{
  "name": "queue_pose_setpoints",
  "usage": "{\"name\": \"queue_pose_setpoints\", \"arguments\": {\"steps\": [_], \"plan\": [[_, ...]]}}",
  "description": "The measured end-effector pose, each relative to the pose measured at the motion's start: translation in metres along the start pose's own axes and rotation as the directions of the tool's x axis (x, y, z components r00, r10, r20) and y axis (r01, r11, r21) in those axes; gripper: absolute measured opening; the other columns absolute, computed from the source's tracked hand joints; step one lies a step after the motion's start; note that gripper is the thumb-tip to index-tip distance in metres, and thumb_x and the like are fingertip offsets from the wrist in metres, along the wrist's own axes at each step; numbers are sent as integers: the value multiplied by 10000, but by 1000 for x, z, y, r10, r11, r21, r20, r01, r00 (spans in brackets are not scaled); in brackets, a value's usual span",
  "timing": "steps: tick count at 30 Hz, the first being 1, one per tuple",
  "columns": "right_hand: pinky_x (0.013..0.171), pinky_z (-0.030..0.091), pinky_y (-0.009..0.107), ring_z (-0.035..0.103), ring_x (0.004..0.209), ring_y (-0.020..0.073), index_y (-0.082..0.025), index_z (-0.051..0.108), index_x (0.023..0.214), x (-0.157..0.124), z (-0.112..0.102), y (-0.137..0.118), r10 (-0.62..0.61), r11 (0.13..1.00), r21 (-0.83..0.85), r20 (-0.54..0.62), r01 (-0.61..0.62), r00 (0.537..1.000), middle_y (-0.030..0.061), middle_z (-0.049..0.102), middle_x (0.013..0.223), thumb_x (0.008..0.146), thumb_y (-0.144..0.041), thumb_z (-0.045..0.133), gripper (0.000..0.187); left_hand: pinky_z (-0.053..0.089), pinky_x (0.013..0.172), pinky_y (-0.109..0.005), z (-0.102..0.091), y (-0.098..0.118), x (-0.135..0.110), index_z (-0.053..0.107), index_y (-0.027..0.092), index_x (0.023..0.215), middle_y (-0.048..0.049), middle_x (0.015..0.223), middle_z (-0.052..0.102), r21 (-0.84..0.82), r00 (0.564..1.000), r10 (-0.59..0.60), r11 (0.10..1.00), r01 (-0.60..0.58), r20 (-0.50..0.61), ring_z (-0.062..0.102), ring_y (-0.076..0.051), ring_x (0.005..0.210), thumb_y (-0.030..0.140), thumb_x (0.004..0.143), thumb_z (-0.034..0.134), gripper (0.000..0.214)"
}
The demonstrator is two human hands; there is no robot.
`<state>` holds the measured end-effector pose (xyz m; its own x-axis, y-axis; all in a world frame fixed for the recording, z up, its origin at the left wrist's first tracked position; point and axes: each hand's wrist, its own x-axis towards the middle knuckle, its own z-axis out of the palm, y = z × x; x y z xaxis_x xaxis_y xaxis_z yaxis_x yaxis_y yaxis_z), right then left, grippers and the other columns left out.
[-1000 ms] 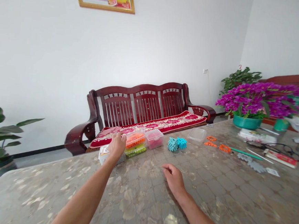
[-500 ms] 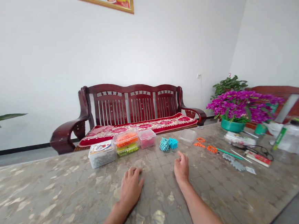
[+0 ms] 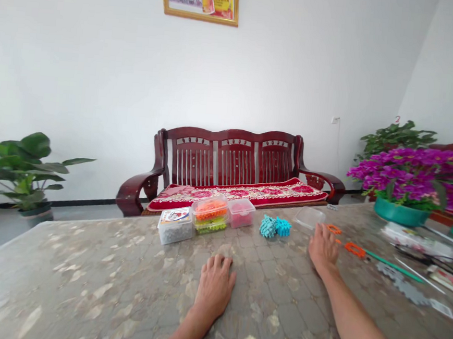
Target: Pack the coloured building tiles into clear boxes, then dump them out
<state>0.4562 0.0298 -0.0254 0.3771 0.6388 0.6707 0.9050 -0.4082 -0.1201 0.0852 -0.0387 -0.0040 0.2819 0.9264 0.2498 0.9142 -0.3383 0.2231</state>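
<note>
My left hand lies flat on the patterned table, fingers stretched out, holding nothing. My right hand reaches forward to the right, fingers spread low over the table beside small orange pieces. A teal toothed block sits between the hands, farther back. Behind my left hand stand a clear box of grey pieces, stacked boxes of orange and green pieces and a pink box. An empty clear tub stands just beyond my right hand.
A potted purple flower plant stands at the table's right, with an orange ring, a green stick, grey toothed pieces and glasses near it. A dark red wooden bench faces the table's far edge. A leafy plant stands at left.
My left hand left the boxes and came back to rest flat on the table. My right hand moved forward and right toward the orange pieces. The view has swung left.
</note>
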Motion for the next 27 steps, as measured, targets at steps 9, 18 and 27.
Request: {"name": "queue_pose_setpoints", "arguments": {"steps": [9,18,27], "plan": [[749,338,358,546,935,269,-176,671,996,18,2,19,-214,954,-203,45,219,976,141,657,1014,931,-183,447,233,401,931,-397,1,0,0,610,259,1118,-82,1159,588,-27,1000,7,1000,-7,-2,509,-270,1099,309,925,439,263],[750,345,348,534,901,252,-206,667,994,-16,-35,15,-346,928,-140,21,346,938,104,646,956,930,-283,484,209,413,899,-402,0,0,-1,616,226,1095,-90,1115,596,-18,999,30,999,-31,-31,514,-278,1077,258,919,435,254],[808,394,330,580,889,229,-239,655,974,-102,-114,-33,-471,865,189,-14,465,882,72,644,924,911,-306,537,150,409,915,-419,-4,1,-2,633,184,1073,-125,1116,607,-124,998,54,991,-58,-32,516,-297,1080,207,920,399,281]]}}
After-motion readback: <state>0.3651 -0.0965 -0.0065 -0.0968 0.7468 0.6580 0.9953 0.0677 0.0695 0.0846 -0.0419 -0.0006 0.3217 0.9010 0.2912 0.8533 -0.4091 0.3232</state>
